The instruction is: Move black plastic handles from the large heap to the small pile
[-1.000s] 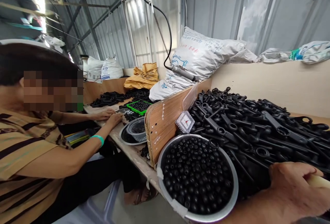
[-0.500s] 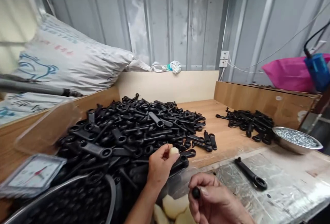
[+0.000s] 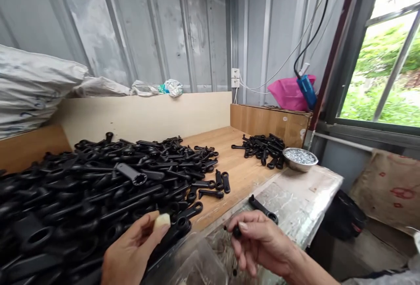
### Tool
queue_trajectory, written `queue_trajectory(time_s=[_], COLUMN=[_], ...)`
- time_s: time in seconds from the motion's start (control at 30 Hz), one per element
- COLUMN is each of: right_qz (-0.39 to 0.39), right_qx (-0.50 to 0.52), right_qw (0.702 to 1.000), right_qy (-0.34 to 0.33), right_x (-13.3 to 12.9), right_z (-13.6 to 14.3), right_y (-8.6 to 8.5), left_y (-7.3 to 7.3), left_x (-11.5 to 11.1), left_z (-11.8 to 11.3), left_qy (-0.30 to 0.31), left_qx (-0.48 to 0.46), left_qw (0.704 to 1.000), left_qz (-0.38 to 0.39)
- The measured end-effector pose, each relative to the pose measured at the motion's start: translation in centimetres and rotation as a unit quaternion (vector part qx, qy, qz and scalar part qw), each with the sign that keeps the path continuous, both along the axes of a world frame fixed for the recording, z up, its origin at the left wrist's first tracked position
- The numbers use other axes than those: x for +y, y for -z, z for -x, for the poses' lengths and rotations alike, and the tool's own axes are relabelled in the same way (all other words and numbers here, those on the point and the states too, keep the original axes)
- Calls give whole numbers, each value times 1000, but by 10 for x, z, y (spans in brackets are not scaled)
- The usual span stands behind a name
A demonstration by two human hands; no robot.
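Looking down from your head camera, your right hand (image 3: 262, 243) pinches a small round black bead (image 3: 236, 231) between thumb and forefinger, grip clamped on it, just above the glossy plastic sheet (image 3: 305, 197) on the tabletop (image 3: 239, 173). Your left hand (image 3: 133, 250) closes its fingertips on a pale, waxy lump (image 3: 162, 220) at the edge of the pile of matte black levers (image 3: 98, 193). A shiny metal bowl (image 3: 299, 159) sits well apart.

I see a metal bowl (image 3: 299, 158) of shiny bits at center right, a pink bag (image 3: 286, 93) above it, white sacks (image 3: 29, 88) upper left.
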State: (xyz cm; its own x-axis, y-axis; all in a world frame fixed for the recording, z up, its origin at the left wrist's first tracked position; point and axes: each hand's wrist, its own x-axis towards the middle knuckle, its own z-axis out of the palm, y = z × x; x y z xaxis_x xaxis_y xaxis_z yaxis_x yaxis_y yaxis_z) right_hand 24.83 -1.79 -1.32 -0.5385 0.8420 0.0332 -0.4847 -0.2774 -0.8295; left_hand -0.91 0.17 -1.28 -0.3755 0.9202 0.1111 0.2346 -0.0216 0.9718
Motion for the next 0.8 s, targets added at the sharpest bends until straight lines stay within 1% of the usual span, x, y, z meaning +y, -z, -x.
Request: queue_trajectory(time_s=[0.03, 0.07, 0.1, 0.13, 0.17, 0.2, 0.27, 0.33, 0.43, 0.47, 0.57, 0.63, 0.67, 0.7, 0.73, 0.77, 0.8], right_qz=[-35, -79, -123, -171, -219, -260, -313, -337, -331, -332, -359, -412, -441, -465, -479, -479, -466], right_qx=[-66, -142, -213, -278, -342, -399, -482, -582, -685, -702, -702, -679, -660, -637, -610, -583, -554], right_qw=[996, 980, 954, 918, 873, 826, 754, 674, 590, 572, 566, 569, 576, 589, 610, 640, 677], right_qy=[51, 111, 171, 227, 271, 300, 319, 306, 271, 263, 242, 212, 194, 177, 160, 143, 130], right_x=[1, 3, 5, 6, 9, 11, 15, 20, 26, 27, 23, 16, 11, 7, 3, 0, -2], right_z=[-14, -27, -39, -49, -57, -62, -65, -61, -50, -48, -48, -52, -55, -58, -61, -64, -68], right_y=[-1, -2, -2, -2, 0, 2, 11, 22, 36, 40, 45, 45, 44, 43, 40, 37, 34], left_y=[4, 8, 12, 16, 19, 20, 20, 16, 9, 7, 7, 11, 13, 16, 19, 22, 26], left_x=[1, 2, 3, 5, 6, 7, 7, 5, 1, 0, -1, -1, -1, 0, 1, 2, 3], left_z=[2, 4, 5, 7, 8, 9, 8, 5, 0, -1, -3, -3, -3, -3, -2, -1, 0], left_qy=[2, 4, 7, 12, 18, 22, 19, 3, -17, -17, -7, -8, -10, -11, -11, -14, -26], left_qx=[11, 23, 31, 39, 44, 48, 54, 52, 44, 43, 42, 41, 40, 40, 43, 55, 74], left_qw=[1000, 1000, 999, 999, 999, 998, 998, 999, 999, 999, 999, 999, 999, 999, 999, 998, 996], left_qz=[-3, -8, -14, -18, -18, -17, -10, -4, -4, -4, -13, -28, -32, -33, -32, -36, -48])
